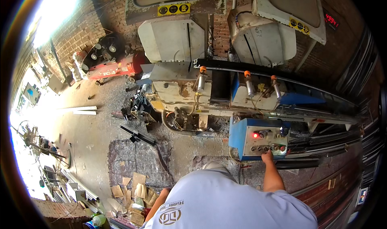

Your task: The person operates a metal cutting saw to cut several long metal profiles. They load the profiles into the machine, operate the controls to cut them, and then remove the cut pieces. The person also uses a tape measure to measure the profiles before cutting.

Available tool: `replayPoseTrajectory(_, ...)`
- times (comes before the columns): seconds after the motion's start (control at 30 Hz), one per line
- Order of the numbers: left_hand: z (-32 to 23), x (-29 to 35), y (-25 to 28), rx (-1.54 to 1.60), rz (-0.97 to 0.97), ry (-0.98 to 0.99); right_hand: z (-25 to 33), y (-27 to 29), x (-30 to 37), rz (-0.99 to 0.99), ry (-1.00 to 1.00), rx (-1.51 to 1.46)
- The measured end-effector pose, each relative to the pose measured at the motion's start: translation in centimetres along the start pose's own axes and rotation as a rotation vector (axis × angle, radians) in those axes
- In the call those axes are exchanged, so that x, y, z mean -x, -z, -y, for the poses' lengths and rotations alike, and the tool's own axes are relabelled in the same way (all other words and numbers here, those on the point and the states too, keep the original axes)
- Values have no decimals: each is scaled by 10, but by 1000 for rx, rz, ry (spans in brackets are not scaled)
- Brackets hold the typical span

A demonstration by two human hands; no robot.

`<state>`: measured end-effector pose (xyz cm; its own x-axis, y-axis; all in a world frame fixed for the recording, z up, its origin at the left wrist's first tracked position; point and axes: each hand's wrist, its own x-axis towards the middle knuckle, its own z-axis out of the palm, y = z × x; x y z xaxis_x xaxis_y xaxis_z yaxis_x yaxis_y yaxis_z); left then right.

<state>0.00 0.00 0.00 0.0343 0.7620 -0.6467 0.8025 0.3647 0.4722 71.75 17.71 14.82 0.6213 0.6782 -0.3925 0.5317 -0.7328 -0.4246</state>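
Note:
My right hand (267, 156) reaches forward to a blue control box (238, 140). Its bunched fingers touch the lower row of knobs and buttons on the pale panel (250, 142). Which control lies under the fingertips is hidden. A red lamp (255, 135) glows on that panel, and a red button (282, 148) sits to the right of my hand. Only a bent piece of my left arm (159, 200) shows beside my white shirt; the left hand cannot be made out. Behind the box, a long dark profile (242, 67) lies across a two-headed cutting machine (181, 84), near orange-topped clamp cylinders (249, 86).
Two pale saw guards (173, 39) rise at the back. A red air compressor (117, 67) stands at the far left. Dark offcuts (139, 104) and metal shavings litter the floor. Cardboard scraps (139, 180) lie at the near left; long dark profiles (322, 146) are stacked right.

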Motion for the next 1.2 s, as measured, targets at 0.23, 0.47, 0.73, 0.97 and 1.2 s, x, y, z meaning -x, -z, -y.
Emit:
replayPoseTrajectory(0.23,0,2,13,13,-22,36,3,-16,-7,-119,90,-33)
replayPoseTrajectory(0.47,-2,1,2,3,15,107,-4,-9,-8,-138,95,-29)
replayPoseTrajectory(0.73,0,3,2,-2,1,64,-3,-5,-2,-97,99,13)
replayPoseTrajectory(0.97,-2,6,2,12,-7,84,-13,-7,-7,-92,80,6)
replayPoseTrajectory(1.2,-1,10,1,37,-33,102,-9,-9,-5,-122,98,13)
